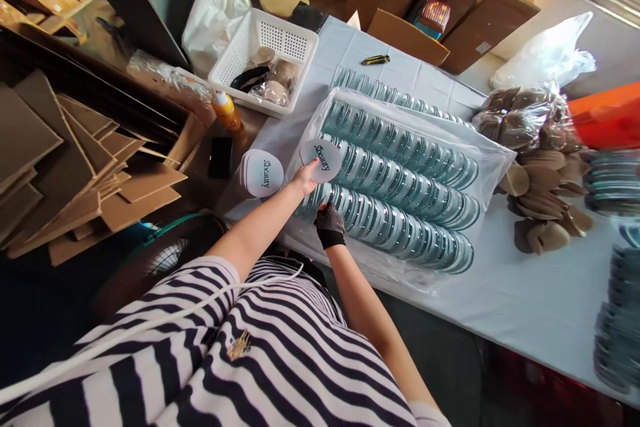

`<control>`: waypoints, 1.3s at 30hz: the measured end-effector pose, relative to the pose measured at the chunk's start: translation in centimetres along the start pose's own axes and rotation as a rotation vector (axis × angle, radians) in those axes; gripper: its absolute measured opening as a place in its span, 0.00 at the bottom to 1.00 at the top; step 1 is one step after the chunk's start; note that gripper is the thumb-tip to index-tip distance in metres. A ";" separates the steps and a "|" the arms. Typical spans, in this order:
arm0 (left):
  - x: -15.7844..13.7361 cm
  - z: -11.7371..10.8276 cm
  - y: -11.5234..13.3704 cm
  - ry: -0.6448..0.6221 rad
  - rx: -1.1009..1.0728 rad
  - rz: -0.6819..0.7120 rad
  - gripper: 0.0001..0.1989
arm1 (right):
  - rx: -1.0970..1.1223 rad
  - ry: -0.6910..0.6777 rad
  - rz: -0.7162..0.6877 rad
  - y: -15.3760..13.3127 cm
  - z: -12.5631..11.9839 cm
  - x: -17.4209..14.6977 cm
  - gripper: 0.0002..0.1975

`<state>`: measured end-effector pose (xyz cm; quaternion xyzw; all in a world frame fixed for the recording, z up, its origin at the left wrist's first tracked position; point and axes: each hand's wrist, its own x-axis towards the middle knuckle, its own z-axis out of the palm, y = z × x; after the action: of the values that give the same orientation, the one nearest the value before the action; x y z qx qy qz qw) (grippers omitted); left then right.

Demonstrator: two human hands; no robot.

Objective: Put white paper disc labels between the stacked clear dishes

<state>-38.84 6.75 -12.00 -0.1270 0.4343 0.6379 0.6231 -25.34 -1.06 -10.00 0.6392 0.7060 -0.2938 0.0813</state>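
My bare left hand point(306, 177) pinches a round white card point(327, 152) with dark "beauty" lettering, over the left end of the rows. To its left, a stack of matching round cards point(265, 175) lies at the table's edge. My right hand point(330, 223) wears a dark fingerless glove, and its fingers are curled at the near left end of the front row. What those fingers hold, if anything, is hidden. Several rows of clear round plastic pieces point(400, 170) stand on edge, packed closely on a clear plastic sheet point(493, 153).
A white basket point(220, 77) with wrapped beige pieces stands at the back left, near a yellow bottle point(227, 113). A yellow-black utility knife point(375, 60) lies behind the rows. Beige cup-shaped pieces point(547, 237) are heaped right. Cardboard sheets point(135, 190) lean left of the table.
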 end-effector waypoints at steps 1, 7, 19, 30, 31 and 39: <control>0.1 -0.1 0.1 -0.004 -0.011 -0.011 0.13 | -0.010 0.011 0.000 0.0 -0.1 0.1 0.15; 0.4 -0.2 0.5 -0.014 -0.044 -0.067 0.14 | -0.070 0.023 -0.023 1.4 -1.3 -0.7 0.14; -0.7 0.1 0.5 -0.006 -0.027 -0.073 0.16 | -0.094 -0.062 -0.046 0.8 -2.9 0.6 0.13; 0.0 -0.2 0.0 -0.021 -0.045 -0.025 0.17 | -0.182 -0.033 -0.053 -0.9 -3.4 2.2 0.19; 0.2 -0.3 0.1 -0.028 -0.045 -0.033 0.19 | -0.185 -0.047 -0.053 -0.7 -3.2 1.9 0.19; 0.0 -0.4 0.0 -0.039 -0.067 -0.036 0.23 | -0.186 -0.085 -0.030 0.5 -0.3 -0.2 0.18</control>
<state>-39.01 6.49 -12.24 -0.1432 0.3982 0.6433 0.6381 -24.74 -1.06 -9.77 0.6050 0.7358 -0.2551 0.1658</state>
